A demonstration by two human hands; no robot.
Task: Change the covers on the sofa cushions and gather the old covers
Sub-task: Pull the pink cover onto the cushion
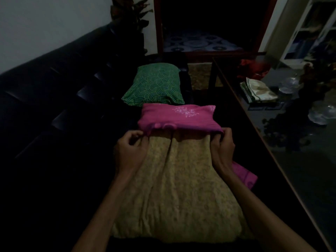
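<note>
A yellow patterned cushion (178, 188) lies lengthwise on the dark sofa (54, 99) in front of me. A pink cover (178, 116) with a pale flower print sits over the cushion's far end. My left hand (131, 148) pinches the cover's open edge at the left corner. My right hand (222, 144) grips the same edge at the right corner. Another piece of pink cloth (245, 176) shows under my right forearm. Beyond the pink cover lies a green cushion (156, 84) with a wave pattern.
A dark glass-topped table (300, 142) runs along the right, carrying folded pale cloth (260, 92), a red object (254, 69) and glass dishes (320, 113). A potted plant (131, 17) and a wooden doorway (160, 33) stand at the sofa's far end. The room is dim.
</note>
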